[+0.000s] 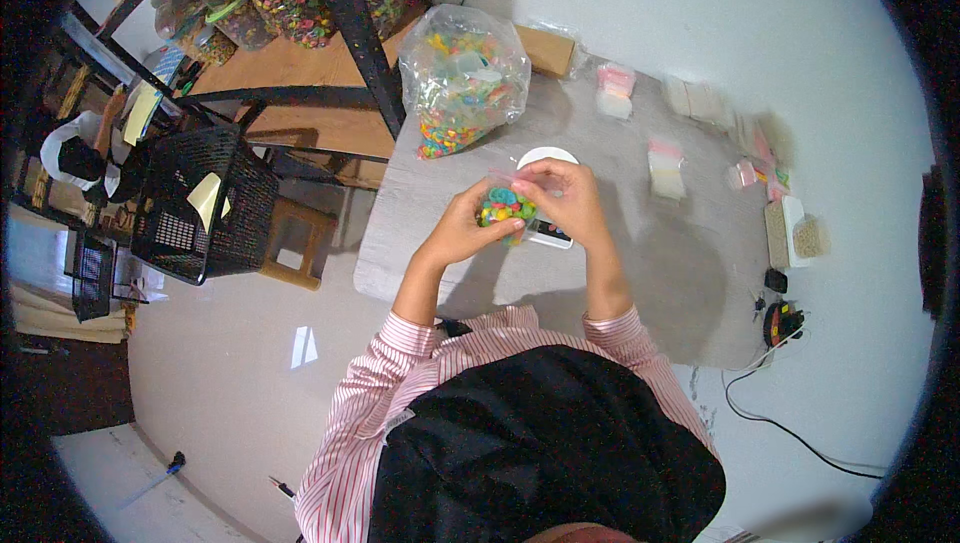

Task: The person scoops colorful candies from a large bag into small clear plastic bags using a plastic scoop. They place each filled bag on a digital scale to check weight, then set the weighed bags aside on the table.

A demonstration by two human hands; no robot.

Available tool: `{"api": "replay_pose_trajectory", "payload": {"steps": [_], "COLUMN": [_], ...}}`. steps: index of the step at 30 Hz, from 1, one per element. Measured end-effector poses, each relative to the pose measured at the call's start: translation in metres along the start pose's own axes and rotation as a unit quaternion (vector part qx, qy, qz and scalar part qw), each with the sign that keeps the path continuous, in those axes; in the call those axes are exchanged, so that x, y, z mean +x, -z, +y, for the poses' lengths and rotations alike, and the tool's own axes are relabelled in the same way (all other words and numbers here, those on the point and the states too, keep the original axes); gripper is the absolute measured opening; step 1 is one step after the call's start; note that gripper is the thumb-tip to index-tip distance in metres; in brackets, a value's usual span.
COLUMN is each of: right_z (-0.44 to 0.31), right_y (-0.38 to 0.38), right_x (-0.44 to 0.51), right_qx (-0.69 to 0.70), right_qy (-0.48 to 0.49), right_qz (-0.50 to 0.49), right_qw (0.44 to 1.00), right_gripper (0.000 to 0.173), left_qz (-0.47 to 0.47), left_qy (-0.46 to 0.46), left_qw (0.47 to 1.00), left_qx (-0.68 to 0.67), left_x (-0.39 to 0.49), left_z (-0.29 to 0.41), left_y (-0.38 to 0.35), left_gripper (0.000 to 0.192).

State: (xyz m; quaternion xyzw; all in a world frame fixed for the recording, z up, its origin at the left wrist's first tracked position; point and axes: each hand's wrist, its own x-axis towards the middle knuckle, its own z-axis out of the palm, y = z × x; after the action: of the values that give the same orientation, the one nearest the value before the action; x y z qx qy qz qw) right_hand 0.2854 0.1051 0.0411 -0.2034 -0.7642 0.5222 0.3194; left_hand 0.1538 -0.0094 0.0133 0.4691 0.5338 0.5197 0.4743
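Observation:
A small clear zip bag of colourful candy (504, 205) is held between both hands above the grey table (652, 303). My left hand (474, 222) cups the bag from the side, its thumb across the front. At the bag's upper edge, the fingertips of my right hand (564, 194) pinch the plastic. Beneath the hands stands a white digital scale (551, 234), partly hidden by my right hand; its round plate (546, 155) shows behind the fingers. A large clear plastic bag (465, 85) with more of the colourful candy sits farther back on the table.
Stacks of small plastic bags (665, 172) lie to the right, near a power strip (781, 324) with cables. A cardboard box (546, 50) stands at the back. To the left are a shelf (292, 67) with candy bags, a black basket (202, 205) and another person (82, 153).

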Motion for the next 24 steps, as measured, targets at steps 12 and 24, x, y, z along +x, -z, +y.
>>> {"api": "replay_pose_trajectory", "payload": {"steps": [12, 24], "right_z": [0.218, 0.194], "right_y": [0.065, 0.051], "right_x": [0.007, -0.01], "right_qx": [-0.065, -0.246], "right_qy": [-0.13, -0.087], "right_qz": [0.294, 0.373], "right_qw": [0.945, 0.891], "right_gripper": [0.018, 0.029], "left_qz": [0.281, 0.385], "left_qy": [-0.047, -0.013], "left_qw": [0.955, 0.918], "left_qx": [0.08, 0.09], "left_x": [-0.05, -0.082], "left_z": [-0.039, -0.049], "left_y": [0.041, 0.047], "left_gripper": [0.051, 0.039]}}
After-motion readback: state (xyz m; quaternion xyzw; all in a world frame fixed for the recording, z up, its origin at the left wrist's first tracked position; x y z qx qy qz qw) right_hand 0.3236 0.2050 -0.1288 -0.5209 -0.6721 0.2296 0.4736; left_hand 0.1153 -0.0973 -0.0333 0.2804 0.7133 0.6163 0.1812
